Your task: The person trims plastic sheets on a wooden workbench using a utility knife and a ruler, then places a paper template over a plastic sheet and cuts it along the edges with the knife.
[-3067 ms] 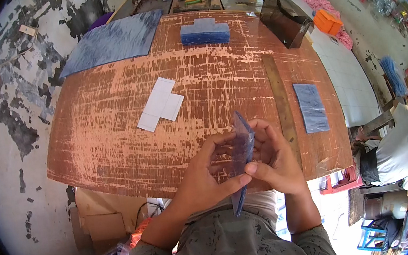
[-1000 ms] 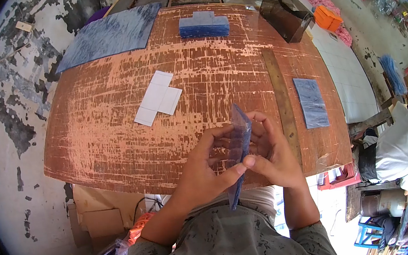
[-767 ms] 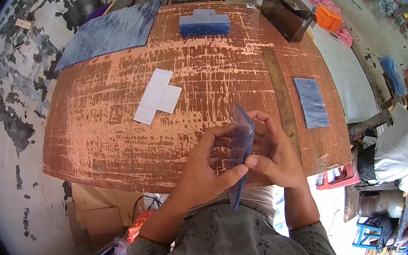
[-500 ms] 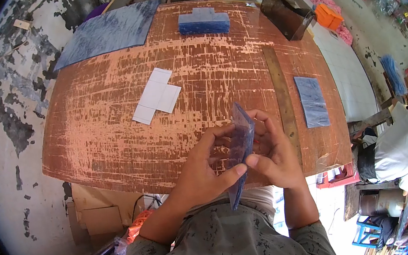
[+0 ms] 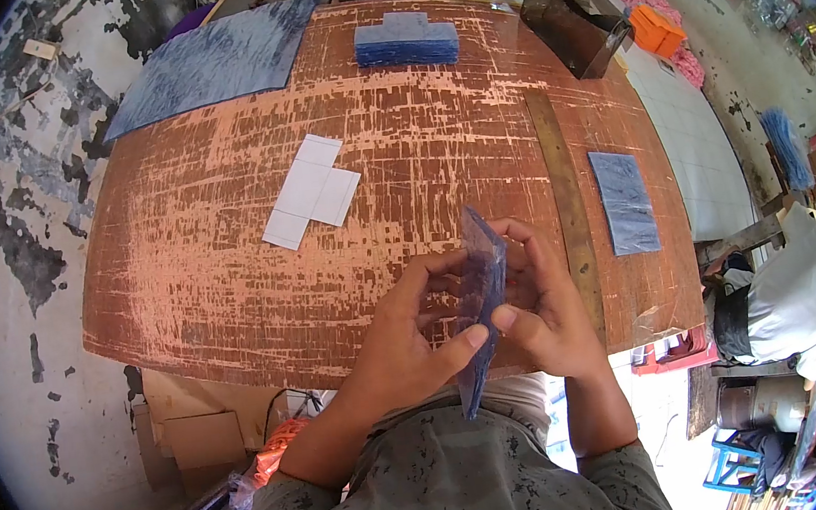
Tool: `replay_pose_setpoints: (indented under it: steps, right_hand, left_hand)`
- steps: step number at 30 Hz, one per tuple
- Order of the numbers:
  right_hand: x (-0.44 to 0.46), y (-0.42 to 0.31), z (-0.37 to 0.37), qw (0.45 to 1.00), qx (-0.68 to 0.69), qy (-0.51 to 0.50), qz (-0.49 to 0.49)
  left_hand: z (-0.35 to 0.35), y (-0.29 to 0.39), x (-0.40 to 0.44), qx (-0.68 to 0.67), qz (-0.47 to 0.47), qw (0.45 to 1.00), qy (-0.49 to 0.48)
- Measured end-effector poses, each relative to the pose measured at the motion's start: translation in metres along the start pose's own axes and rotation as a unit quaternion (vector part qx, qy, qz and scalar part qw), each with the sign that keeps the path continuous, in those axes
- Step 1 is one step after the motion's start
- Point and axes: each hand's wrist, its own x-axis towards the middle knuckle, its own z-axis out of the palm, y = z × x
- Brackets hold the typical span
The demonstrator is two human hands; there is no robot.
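A stack of thin blue translucent plastic sheets (image 5: 480,287) stands on edge between my hands, over the table's near edge. My left hand (image 5: 425,318) grips its left side, with the thumb on the near edge. On the other side, my right hand (image 5: 547,305) has its thumb against the same edge and its fingers curled behind. Ahead and to the left lies a white T-shaped paper template (image 5: 310,191). To the right of my hands are a long flat metal ruler (image 5: 564,207) and a blue rectangular sheet piece (image 5: 625,202).
The brown, scratched table (image 5: 197,259) carries a large blue sheet (image 5: 215,65) at the far left and a stack of blue cut pieces (image 5: 406,44) at the back. A dark translucent box (image 5: 572,20) stands at the back right, near an orange container (image 5: 656,30).
My thumbs have shifted slightly along the stack's near edge, and the stack has turned a little. The things on the table stay in place.
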Motion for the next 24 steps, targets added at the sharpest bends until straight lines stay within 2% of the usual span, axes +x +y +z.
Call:
replay_pose_setpoints:
  steps: [12, 17, 24]
  right_hand:
    - [0.0027, -0.0026, 0.0028, 1.000, -0.011, 0.007, -0.007]
    - [0.0015, 0.0017, 0.0017, 0.999, -0.014, -0.021, -0.023]
    - [0.0011, 0.0011, 0.0060, 1.000, 0.020, -0.004, -0.016]
  left_hand:
    - [-0.0011, -0.0004, -0.0004, -0.017, 0.001, 1.000, 0.009]
    - [-0.0028, 0.0050, -0.0008, -0.062, -0.015, 0.998, 0.018]
    - [0.0007, 0.0036, -0.0008, -0.037, 0.016, 0.999, 0.009]
